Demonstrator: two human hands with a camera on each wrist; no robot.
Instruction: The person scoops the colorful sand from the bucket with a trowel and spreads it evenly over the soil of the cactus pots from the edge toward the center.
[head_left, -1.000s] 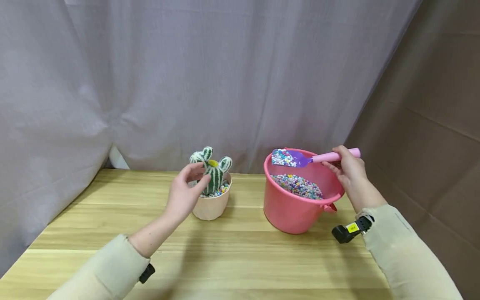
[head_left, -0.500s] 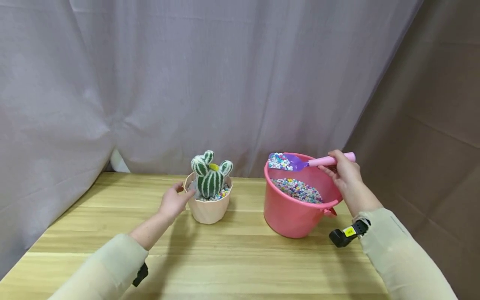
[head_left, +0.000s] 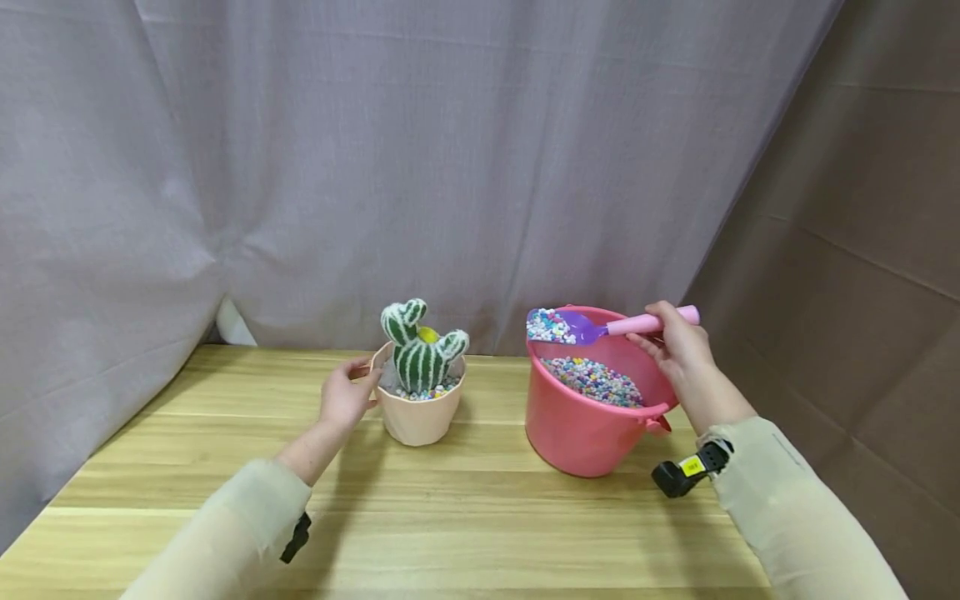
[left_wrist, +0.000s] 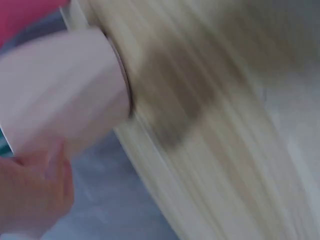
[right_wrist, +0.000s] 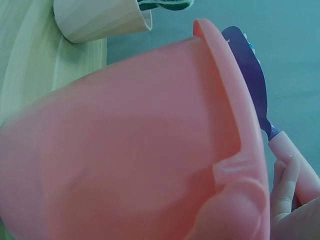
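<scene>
While the smooth peach pot (head_left: 417, 413) left of the pink plastic bucket (head_left: 581, 430) was gripped by the left hand (head_left: 343, 398), a pebble-heaped purple scoop (head_left: 572, 326) was clasped over the bucket's rim by the right hand (head_left: 675, 350).

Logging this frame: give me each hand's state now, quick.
Left hand: fingers curled round the side of the beige pot, holding it.
Right hand: grips the pink handle of the scoop, loaded with coloured pebbles.

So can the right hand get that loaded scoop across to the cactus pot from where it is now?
Probably yes. The right hand holds the scoop above the pink bucket's far rim, and the table between bucket and cactus pot looks free. The left hand grips the pot's far side, out of the way.
</scene>
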